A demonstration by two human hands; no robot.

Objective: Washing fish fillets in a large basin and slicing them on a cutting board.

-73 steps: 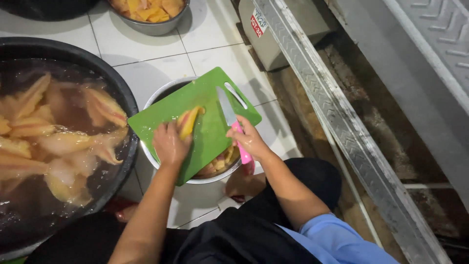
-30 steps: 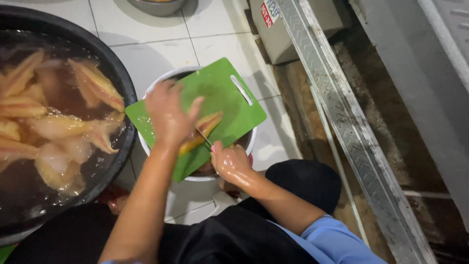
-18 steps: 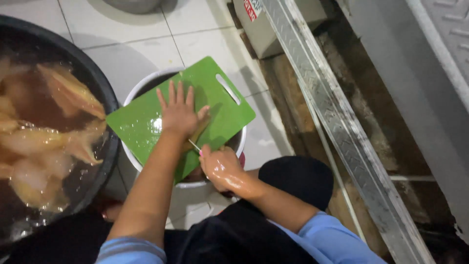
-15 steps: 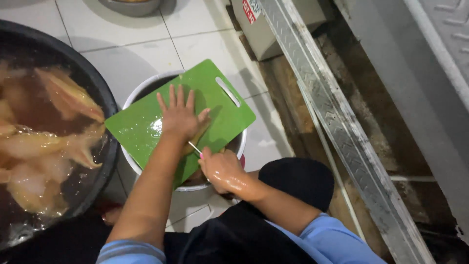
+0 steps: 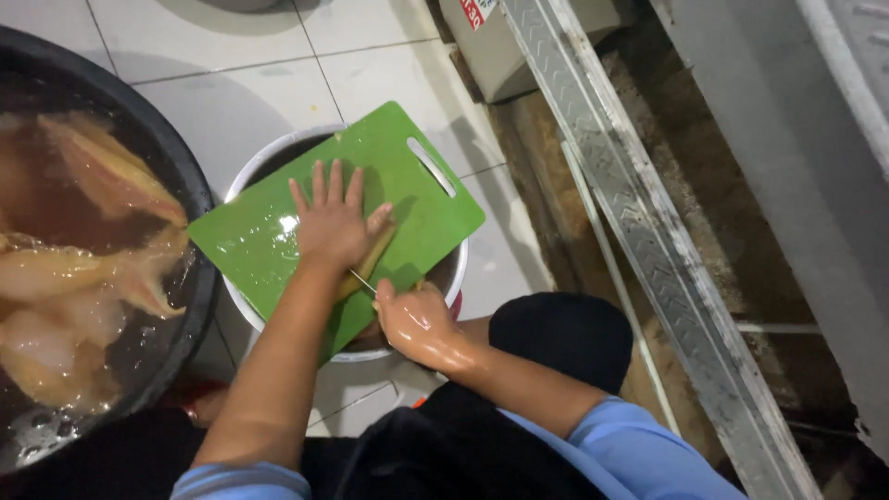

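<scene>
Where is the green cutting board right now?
In the head view's centre, the green cutting board lies across a white bowl, right of the dark basin, under the left hand.

My cutting board is bright green. The bowl under it is white. Left of it, the big tub is black. My sleeves are light blue.

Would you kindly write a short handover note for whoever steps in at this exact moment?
Left hand: flat, fingers spread, pressing a yellow piece onto the green board.
Right hand: closed on a knife, its thin blade running sideways under the left palm.
The board lies across a white bowl on the tiled floor. A black tub of pale yellow pieces in water sits to the left.
Done: piece pinned, blade at it. Left: how far the cut has gone is hidden by the hand.
</scene>
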